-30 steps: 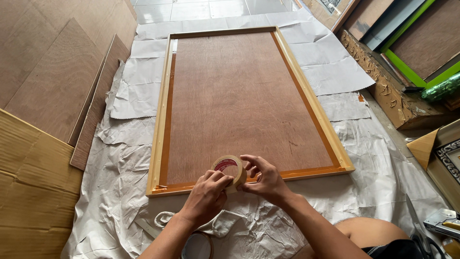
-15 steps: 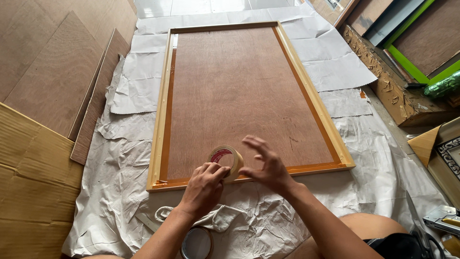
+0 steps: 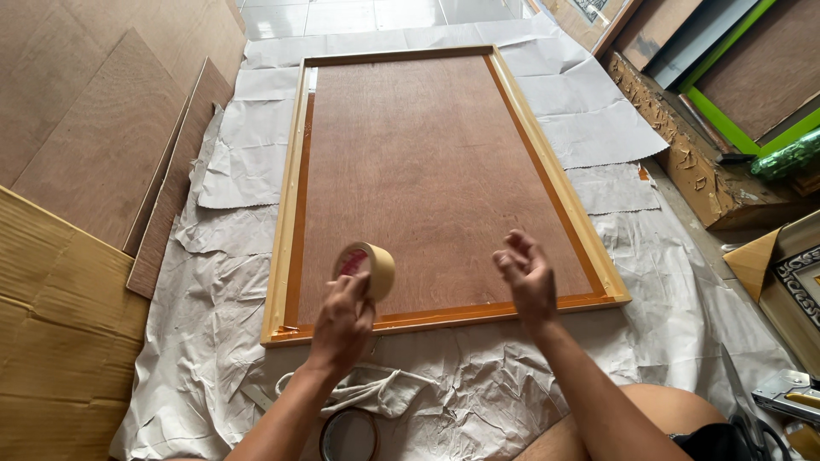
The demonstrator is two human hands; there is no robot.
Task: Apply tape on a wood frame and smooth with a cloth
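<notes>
— What has changed near the floor's front edge?
— The right hand (image 3: 528, 271) has let go, fingers spread; the left hand (image 3: 343, 318) alone pinches the tape roll (image 3: 369, 268) above the wooden frame (image 3: 286, 248), free to position it.

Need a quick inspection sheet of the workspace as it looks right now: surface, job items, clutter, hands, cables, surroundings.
Surface: crumpled white sheeting covers the floor.
Job's things: large wooden frame with brown backing board lies flat on the sheeting; tape roll held above its near left corner.
Clutter: dark round ring and bunched cloth near the person; staple gun at right.
Grippers: left hand grips the tape roll; right hand open, holding nothing.
Cables: nothing seen.
Surroundings: plywood sheets and cardboard at left; stacked frames at right.
</notes>
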